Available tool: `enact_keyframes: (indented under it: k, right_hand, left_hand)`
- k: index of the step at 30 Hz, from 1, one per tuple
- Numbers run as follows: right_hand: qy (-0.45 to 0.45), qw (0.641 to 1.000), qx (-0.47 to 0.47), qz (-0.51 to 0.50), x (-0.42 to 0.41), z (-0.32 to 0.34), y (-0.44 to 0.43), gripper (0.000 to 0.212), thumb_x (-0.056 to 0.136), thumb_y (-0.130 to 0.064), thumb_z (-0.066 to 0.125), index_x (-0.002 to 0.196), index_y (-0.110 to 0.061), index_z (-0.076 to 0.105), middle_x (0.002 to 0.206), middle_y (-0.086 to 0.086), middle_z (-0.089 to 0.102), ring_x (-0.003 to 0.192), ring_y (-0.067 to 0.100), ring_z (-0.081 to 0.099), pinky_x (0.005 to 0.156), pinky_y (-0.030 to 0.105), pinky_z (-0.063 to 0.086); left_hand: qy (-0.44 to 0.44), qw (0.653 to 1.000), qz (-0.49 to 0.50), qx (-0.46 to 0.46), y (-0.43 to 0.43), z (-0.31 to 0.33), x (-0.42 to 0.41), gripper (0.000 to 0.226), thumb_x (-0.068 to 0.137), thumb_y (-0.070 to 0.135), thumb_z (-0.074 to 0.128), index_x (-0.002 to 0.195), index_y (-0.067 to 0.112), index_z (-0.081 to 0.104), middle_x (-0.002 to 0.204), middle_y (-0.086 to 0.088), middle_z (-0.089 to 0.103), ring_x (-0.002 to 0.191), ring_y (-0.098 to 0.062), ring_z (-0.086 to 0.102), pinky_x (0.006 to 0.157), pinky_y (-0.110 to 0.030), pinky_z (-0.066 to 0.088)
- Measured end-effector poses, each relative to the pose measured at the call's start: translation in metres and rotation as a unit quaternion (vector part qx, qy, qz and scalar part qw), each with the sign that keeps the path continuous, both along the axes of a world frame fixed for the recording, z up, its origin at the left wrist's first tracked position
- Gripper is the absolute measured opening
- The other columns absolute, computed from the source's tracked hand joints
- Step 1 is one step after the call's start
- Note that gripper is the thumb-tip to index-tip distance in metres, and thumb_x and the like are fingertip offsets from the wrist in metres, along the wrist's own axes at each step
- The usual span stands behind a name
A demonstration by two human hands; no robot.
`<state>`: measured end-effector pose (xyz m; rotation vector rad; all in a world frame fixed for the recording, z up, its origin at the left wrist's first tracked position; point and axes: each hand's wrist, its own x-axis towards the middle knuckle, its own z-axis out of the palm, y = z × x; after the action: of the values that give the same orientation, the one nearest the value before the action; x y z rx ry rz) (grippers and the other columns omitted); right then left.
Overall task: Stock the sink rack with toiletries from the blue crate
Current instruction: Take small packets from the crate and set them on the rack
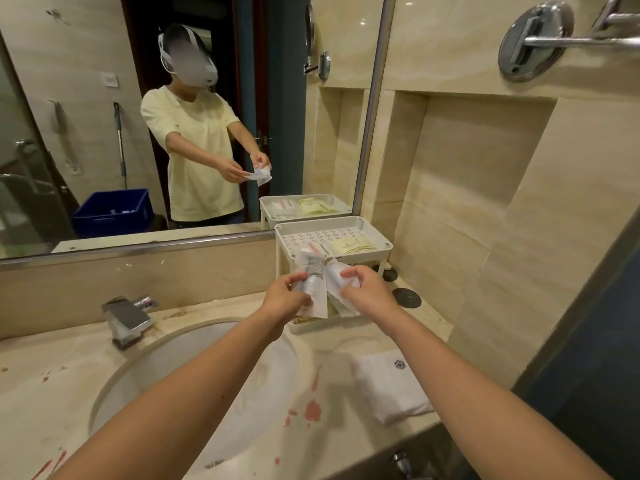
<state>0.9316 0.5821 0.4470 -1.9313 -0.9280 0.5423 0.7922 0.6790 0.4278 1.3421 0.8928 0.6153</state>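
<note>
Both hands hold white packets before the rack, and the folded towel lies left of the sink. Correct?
No: the head view shows the folded towel right of the sink, not left. Left hand and right hand do hold white packets before the rack.

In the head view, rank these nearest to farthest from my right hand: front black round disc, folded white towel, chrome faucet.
1. Front black round disc, just right of the right hand.
2. Folded white towel, on the counter toward the camera.
3. Chrome faucet, far left behind the sink.
</note>
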Motion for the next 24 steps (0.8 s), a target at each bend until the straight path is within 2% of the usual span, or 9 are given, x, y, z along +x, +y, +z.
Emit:
enact_keyframes:
  k: [4,6,8,11,13,16,21,22,24]
  right_hand:
    - [0.003,1.0,0.015,0.008,0.036,0.006,0.032,0.032,0.084,-0.01,0.058,0.11,-0.028,0.057,0.124,0.001,0.057,0.111,0.023,0.056,0.084,0.031,0.047]
    - [0.006,1.0,0.017,0.011,0.055,0.01,0.046,0.032,0.084,-0.009,0.058,0.11,-0.028,0.056,0.117,0.001,0.057,0.1,0.019,0.057,0.074,0.027,0.046]
    - [0.004,1.0,0.016,0.012,0.073,0.015,0.059,0.032,0.085,-0.01,0.057,0.112,-0.026,0.057,0.103,-0.002,0.055,0.082,0.013,0.053,0.059,0.023,0.039]
    - [0.0,1.0,0.018,0.012,0.103,0.019,0.077,0.033,0.086,-0.012,0.058,0.116,-0.026,0.057,0.097,-0.01,0.052,0.08,0.006,0.05,0.058,0.021,0.037]
    - [0.004,1.0,0.017,0.009,0.122,0.02,0.087,0.032,0.086,-0.012,0.058,0.115,-0.025,0.057,0.094,-0.011,0.052,0.08,0.006,0.051,0.059,0.021,0.038]
    - [0.004,1.0,0.013,-0.001,0.15,0.019,0.101,0.031,0.084,-0.014,0.061,0.113,-0.025,0.058,0.091,-0.009,0.052,0.075,0.009,0.052,0.058,0.024,0.04]
    - [0.016,1.0,0.003,-0.002,0.196,0.013,0.121,0.033,0.089,-0.008,0.058,0.12,-0.018,0.055,0.109,-0.003,0.053,0.091,0.012,0.052,0.06,0.018,0.039]
    - [0.018,1.0,0.001,-0.004,0.204,0.011,0.125,0.034,0.089,-0.007,0.057,0.121,-0.017,0.055,0.11,-0.002,0.053,0.088,0.01,0.052,0.06,0.017,0.038]
    - [0.026,1.0,-0.003,-0.009,0.22,0.005,0.135,0.034,0.089,-0.007,0.056,0.122,-0.018,0.055,0.113,-0.001,0.055,0.09,0.011,0.053,0.062,0.018,0.039]
  left_hand:
    - [0.005,1.0,0.004,0.02,0.028,0.009,0.037,0.057,0.081,-0.011,0.059,0.129,0.02,0.056,0.125,-0.008,0.052,0.107,-0.025,0.058,0.089,-0.038,0.054]
    - [0.012,0.999,0.008,0.03,0.041,0.012,0.056,0.055,0.08,-0.009,0.061,0.126,0.021,0.057,0.126,-0.008,0.053,0.107,-0.025,0.059,0.089,-0.04,0.055]
    - [0.017,0.999,0.012,0.045,0.052,0.018,0.074,0.053,0.08,-0.007,0.063,0.126,0.02,0.057,0.123,-0.007,0.054,0.099,-0.023,0.059,0.075,-0.034,0.056]
    - [0.017,0.998,0.014,0.067,0.067,0.024,0.103,0.051,0.082,-0.005,0.064,0.127,0.019,0.057,0.123,-0.004,0.051,0.098,-0.023,0.058,0.059,-0.023,0.047]
    - [0.014,0.998,0.016,0.065,0.077,0.025,0.123,0.051,0.082,-0.004,0.065,0.128,0.018,0.057,0.125,-0.005,0.052,0.102,-0.024,0.058,0.059,-0.022,0.047]
    - [0.013,0.998,0.022,0.051,0.09,0.024,0.153,0.051,0.081,-0.003,0.067,0.127,0.018,0.059,0.127,-0.01,0.055,0.105,-0.024,0.059,0.071,-0.027,0.053]
    - [0.023,0.999,0.024,0.037,0.109,0.02,0.203,0.051,0.08,-0.004,0.069,0.125,0.017,0.059,0.127,-0.013,0.056,0.105,-0.028,0.062,0.083,-0.035,0.057]
    - [0.023,0.999,0.023,0.033,0.113,0.018,0.212,0.051,0.08,-0.004,0.069,0.126,0.016,0.059,0.128,-0.013,0.056,0.105,-0.028,0.063,0.084,-0.035,0.057]
    - [0.02,0.999,0.022,0.026,0.119,0.016,0.227,0.051,0.081,-0.005,0.068,0.128,0.013,0.058,0.127,-0.012,0.056,0.102,-0.027,0.063,0.072,-0.029,0.057]
